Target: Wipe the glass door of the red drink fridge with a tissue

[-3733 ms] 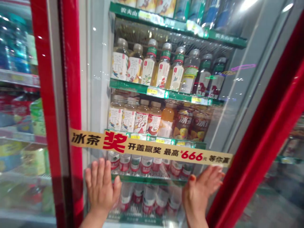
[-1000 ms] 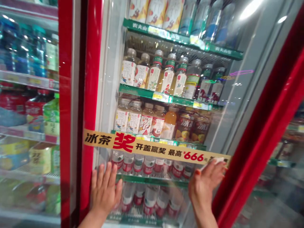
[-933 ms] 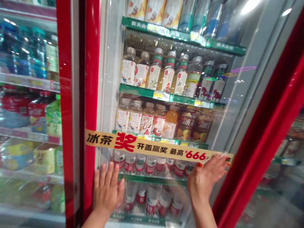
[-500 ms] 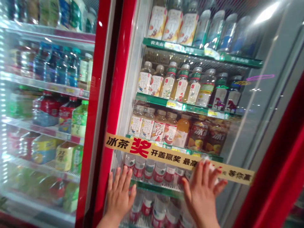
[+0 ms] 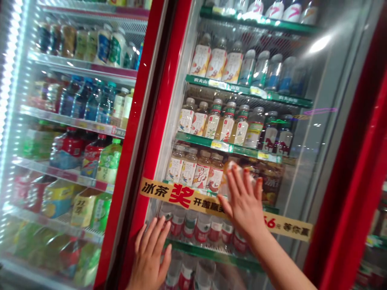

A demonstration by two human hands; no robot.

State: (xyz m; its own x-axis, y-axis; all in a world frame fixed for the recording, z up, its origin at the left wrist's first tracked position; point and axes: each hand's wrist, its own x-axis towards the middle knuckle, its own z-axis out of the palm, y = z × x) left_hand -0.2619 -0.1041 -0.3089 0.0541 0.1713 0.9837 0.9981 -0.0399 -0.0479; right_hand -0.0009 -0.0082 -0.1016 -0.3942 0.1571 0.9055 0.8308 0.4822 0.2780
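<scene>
My right hand (image 5: 244, 197) lies on the glass door (image 5: 290, 177) of a drinks fridge, fingers spread, over the yellow strip sticker. Under its fingers is a crumpled white cloth (image 5: 231, 166), pressed to the glass and mostly hidden; whether it is cloth or tissue paper is unclear. My left hand (image 5: 151, 253) rests lower down with fingers stretched out, by the left edge of the door where the red frame (image 5: 165, 104) meets the glass. It holds nothing. The yellow sticker (image 5: 208, 203) with black and red characters runs across the door, partly covered by my right hand.
Behind the glass, bottled drinks (image 5: 226, 125) stand on shelves with green edges (image 5: 211, 141). A second fridge (image 5: 72, 129) with lit shelves of bottles is on the left. Another red frame (image 5: 347, 161) rises on the right. Reflections show on the glass.
My right hand has moved up and left across the glass with the white cloth, baring the sticker's right part. My left hand stays near the door's left edge. The view has tilted upward.
</scene>
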